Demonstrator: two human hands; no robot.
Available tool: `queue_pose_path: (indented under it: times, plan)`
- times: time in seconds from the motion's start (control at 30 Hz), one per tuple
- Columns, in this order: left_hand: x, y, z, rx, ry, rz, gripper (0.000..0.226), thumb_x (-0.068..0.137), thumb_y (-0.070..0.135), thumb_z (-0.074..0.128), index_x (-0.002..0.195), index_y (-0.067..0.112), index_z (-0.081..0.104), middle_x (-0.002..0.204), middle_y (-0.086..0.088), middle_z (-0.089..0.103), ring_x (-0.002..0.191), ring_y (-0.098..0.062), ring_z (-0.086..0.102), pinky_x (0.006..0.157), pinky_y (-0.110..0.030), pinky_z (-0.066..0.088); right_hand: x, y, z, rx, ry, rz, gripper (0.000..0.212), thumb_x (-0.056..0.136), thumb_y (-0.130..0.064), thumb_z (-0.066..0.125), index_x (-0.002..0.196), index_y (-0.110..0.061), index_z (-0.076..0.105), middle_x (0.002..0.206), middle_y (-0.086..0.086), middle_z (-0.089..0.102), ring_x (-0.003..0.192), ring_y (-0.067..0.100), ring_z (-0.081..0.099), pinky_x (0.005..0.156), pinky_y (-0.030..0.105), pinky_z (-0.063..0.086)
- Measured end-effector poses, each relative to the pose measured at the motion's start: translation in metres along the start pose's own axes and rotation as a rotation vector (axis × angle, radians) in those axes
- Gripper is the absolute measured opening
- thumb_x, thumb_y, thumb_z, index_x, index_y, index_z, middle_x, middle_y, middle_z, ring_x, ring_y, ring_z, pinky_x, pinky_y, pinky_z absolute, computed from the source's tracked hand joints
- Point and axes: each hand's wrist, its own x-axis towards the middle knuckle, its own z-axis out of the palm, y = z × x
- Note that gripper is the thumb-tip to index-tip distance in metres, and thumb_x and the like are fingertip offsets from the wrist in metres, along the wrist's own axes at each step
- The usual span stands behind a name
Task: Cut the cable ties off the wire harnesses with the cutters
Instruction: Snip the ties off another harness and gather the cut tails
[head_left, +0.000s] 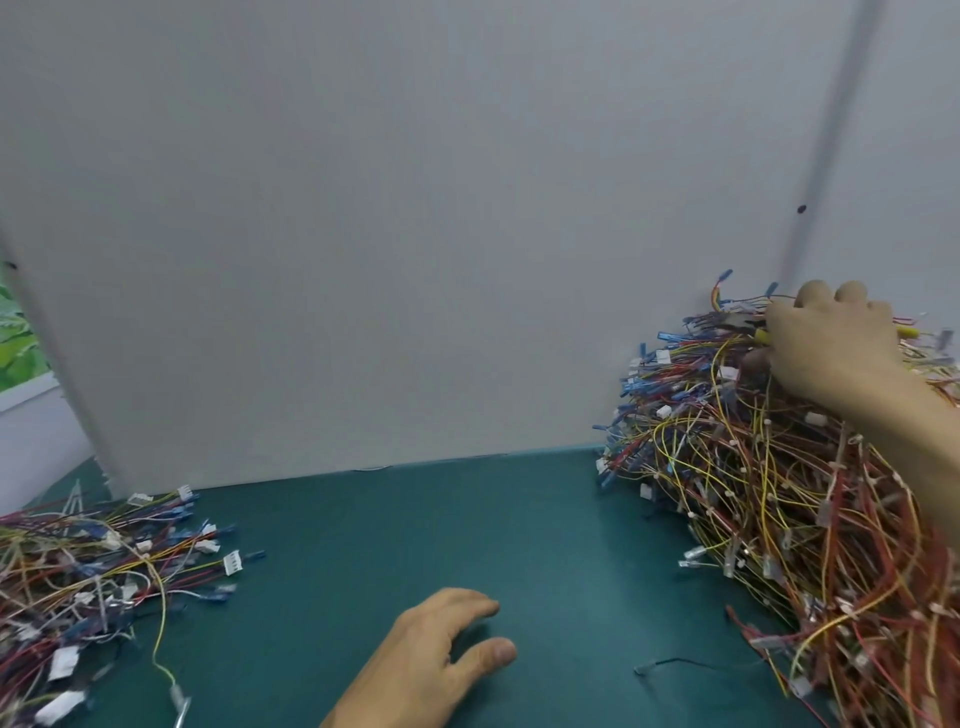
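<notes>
The right hand (831, 338) covers most of the cutters (748, 326). Only a dark head and bits of yellow handle show, and whether the blades are apart cannot be told. Its fingertips are hidden on the far side. The right pile (779, 493) runs off the right and bottom edges, the left pile (93, 571) off the left and bottom. The white ties (727, 492) are too small to make out.
</notes>
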Motion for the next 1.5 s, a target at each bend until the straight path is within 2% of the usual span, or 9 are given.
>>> queue_pose_path:
  times: [0.3,0.47,0.67,0.73,0.8,0.87,1.0,1.1,1.5]
  plan:
    - [0.000,-0.008,0.002,0.052,0.006,0.002,0.053,0.086,0.062,0.054,0.132,0.034,0.053,0.131,0.031,0.045,0.117,0.018,0.039,0.087,0.003,0.030,-0.022,-0.009,-0.053,-0.031,0.048,-0.034,0.036,0.081,-0.039,0.073,0.103,-0.013,0.062,0.109,0.015,0.051,0.107,0.039,0.042,0.081,0.044,0.038]
    - [-0.001,-0.009,0.001,0.077,0.011,-0.030,0.052,0.086,0.057,0.058,0.132,0.033,0.053,0.132,0.026,0.048,0.119,0.012,0.042,0.100,-0.006,0.030,-0.095,-0.063,-0.068,0.229,0.139,-0.236,0.037,0.087,-0.042,0.062,0.110,-0.015,0.053,0.112,0.010,0.058,0.104,0.035,0.053,0.082,0.045,0.042]
    - [-0.005,-0.018,-0.010,0.151,0.082,-0.107,0.049,0.087,0.049,0.060,0.131,0.027,0.055,0.132,0.015,0.052,0.120,0.002,0.046,0.100,-0.010,0.030,-0.207,-0.166,-0.011,0.464,-0.157,-0.445,0.018,0.098,-0.037,0.038,0.112,-0.027,0.041,0.117,-0.005,0.051,0.112,0.024,0.051,0.078,0.038,0.035]
    - [-0.008,-0.024,-0.015,0.160,0.128,-0.166,0.050,0.087,0.049,0.060,0.130,0.025,0.056,0.131,0.013,0.054,0.120,-0.001,0.047,0.101,-0.014,0.033,-0.233,-0.185,0.004,0.511,-0.258,-0.433,0.018,0.094,-0.036,0.048,0.109,-0.025,0.048,0.109,-0.004,0.054,0.104,0.025,0.055,0.073,0.038,0.035]
    - [-0.010,-0.031,-0.022,0.163,0.174,-0.236,0.050,0.087,0.049,0.060,0.131,0.025,0.056,0.130,0.012,0.055,0.118,-0.004,0.049,0.100,-0.016,0.035,-0.246,-0.191,0.010,0.572,-0.226,-0.447,0.033,0.061,-0.023,0.085,0.084,-0.016,0.062,0.078,0.003,0.058,0.070,0.030,0.060,0.057,0.036,0.040]
    - [-0.013,-0.039,-0.028,0.164,0.215,-0.297,0.049,0.088,0.048,0.059,0.131,0.025,0.056,0.127,0.011,0.056,0.115,-0.005,0.051,0.097,-0.017,0.037,-0.253,-0.192,0.024,0.604,-0.122,-0.447,0.042,0.033,-0.004,0.091,0.061,-0.010,0.060,0.056,0.006,0.051,0.046,0.032,0.052,0.044,0.034,0.037]
    - [-0.015,-0.047,-0.040,0.169,0.302,-0.380,0.046,0.089,0.047,0.060,0.129,0.025,0.057,0.124,0.010,0.059,0.110,-0.007,0.054,0.096,-0.021,0.040,-0.256,-0.198,0.030,0.613,0.053,-0.400,0.008,0.061,-0.006,0.065,0.058,-0.009,0.058,0.055,0.008,0.047,0.044,0.031,0.048,0.043,0.035,0.035]
    - [-0.017,-0.050,-0.047,0.181,0.362,-0.432,0.043,0.089,0.045,0.060,0.126,0.025,0.060,0.124,0.009,0.061,0.110,-0.008,0.057,0.096,-0.024,0.042,-0.257,-0.202,0.035,0.659,0.075,-0.377,0.024,0.068,-0.015,0.037,0.058,-0.008,0.058,0.055,0.009,0.047,0.045,0.031,0.049,0.044,0.034,0.035]
    - [-0.035,-0.063,-0.124,0.352,0.816,-0.488,0.023,0.094,0.020,0.056,0.110,0.011,0.069,0.107,-0.007,0.071,0.097,-0.025,0.064,0.086,-0.033,0.047,-0.256,-0.208,0.039,0.715,0.112,-0.322,0.008,0.051,-0.004,0.060,0.057,-0.007,0.057,0.054,0.011,0.044,0.043,0.031,0.047,0.050,0.032,0.026]
